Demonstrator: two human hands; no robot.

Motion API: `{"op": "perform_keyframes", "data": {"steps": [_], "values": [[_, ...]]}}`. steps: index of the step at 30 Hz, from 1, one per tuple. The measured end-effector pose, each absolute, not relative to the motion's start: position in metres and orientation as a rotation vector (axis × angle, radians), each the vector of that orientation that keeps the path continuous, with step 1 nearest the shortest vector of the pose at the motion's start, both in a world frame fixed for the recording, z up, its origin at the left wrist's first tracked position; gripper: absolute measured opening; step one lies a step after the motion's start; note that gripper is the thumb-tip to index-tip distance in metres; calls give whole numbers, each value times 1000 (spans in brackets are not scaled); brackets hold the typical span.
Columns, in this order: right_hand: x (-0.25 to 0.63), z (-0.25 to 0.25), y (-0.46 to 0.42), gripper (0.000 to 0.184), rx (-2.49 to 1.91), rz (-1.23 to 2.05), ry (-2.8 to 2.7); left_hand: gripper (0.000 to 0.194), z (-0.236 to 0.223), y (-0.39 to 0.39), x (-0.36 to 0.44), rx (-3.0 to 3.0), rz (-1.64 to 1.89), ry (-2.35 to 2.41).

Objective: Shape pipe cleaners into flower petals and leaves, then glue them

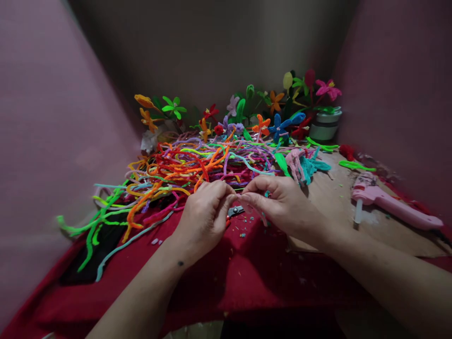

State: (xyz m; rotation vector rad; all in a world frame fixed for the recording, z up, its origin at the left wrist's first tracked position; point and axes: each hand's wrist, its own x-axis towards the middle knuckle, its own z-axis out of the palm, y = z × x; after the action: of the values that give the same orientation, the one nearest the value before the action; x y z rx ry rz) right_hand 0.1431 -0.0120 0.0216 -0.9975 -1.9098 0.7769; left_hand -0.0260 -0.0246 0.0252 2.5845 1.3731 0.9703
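Note:
My left hand and my right hand meet fingertip to fingertip over the red cloth, just in front of a big pile of coloured pipe cleaners. Both hands are closed in a pinch on a small thin piece between them; it is too small to name, though a pinkish strand hangs below the right fingers. A small metal tool, possibly scissors, lies on the cloth under the fingertips.
A pink glue gun lies on a brown board at the right. Finished pipe-cleaner flowers stand along the back, some in a white pot. Pink walls close in on both sides.

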Motion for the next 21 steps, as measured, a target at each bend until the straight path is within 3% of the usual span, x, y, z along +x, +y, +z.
{"op": "perform_keyframes", "data": {"steps": [5, 11, 16, 21], "values": [[144, 23, -7, 19, -940, 1145, -1833, 15, 25, -25, -25, 2506, 974, 1415], [144, 19, -3, 17, -960, 1207, -1875, 13, 24, -23, -24, 2491, 1102, 1332], [144, 21, -8, 20, -1010, 1054, -1921, 11, 27, -22, -25, 2494, 1224, 1283], [145, 26, -12, 19, -958, 1037, -1913, 11, 36, -28, -23, 2050, 1145, 1270]]}}
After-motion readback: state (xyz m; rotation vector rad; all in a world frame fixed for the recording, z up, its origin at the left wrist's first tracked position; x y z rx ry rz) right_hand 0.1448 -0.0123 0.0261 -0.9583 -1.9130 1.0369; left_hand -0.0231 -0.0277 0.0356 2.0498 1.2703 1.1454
